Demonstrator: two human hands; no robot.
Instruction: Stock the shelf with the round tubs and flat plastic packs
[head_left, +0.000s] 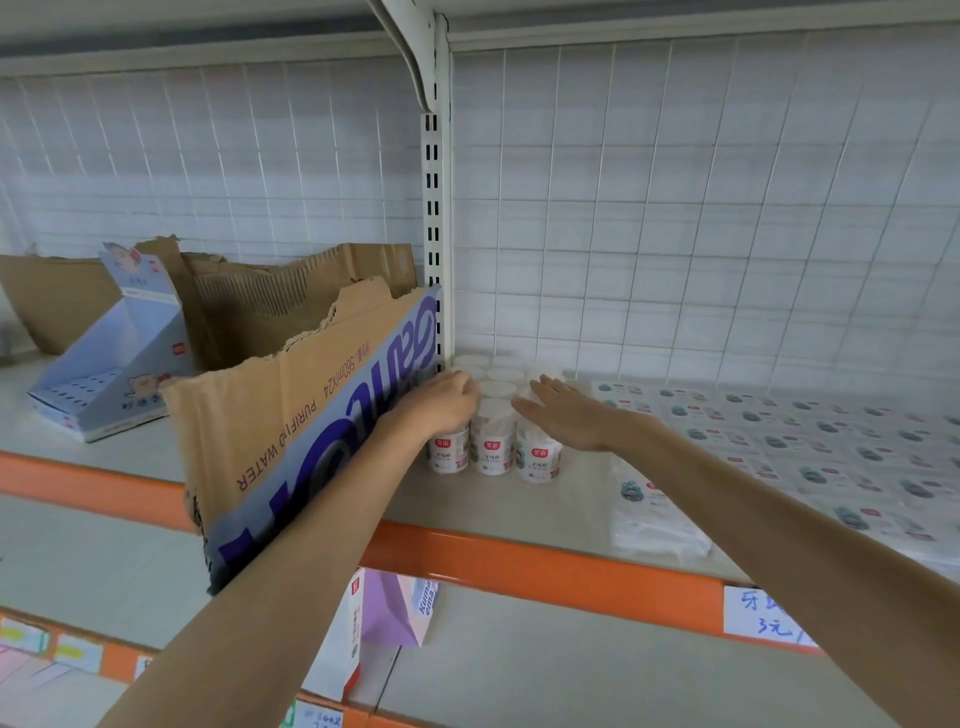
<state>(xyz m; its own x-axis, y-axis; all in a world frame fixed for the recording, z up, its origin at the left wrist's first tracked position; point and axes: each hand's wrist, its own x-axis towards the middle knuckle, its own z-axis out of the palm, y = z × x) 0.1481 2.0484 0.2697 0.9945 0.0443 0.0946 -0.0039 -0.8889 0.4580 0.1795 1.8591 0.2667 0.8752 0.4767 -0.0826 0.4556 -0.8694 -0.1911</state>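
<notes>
Several round white tubs (492, 441) with red labels stand in rows at the left end of the shelf (498, 519), against the upright post. My left hand (441, 402) rests on top of the front left tub, its fingers curled over the lid. My right hand (558, 415) lies flat with straight fingers on the front right tub. Flat plastic packs (810, 447) lie in rows across the shelf to the right. One loose stack of packs (654, 514) sits nearer the front edge.
A torn cardboard water box (311, 431) leans at the left of the tubs, overhanging the orange shelf edge (519, 566). A blue display tray (109, 374) and more cardboard sit further left. A lower shelf holds a purple-and-white carton (384, 618). A handwritten price tag (769, 616) hangs at the front.
</notes>
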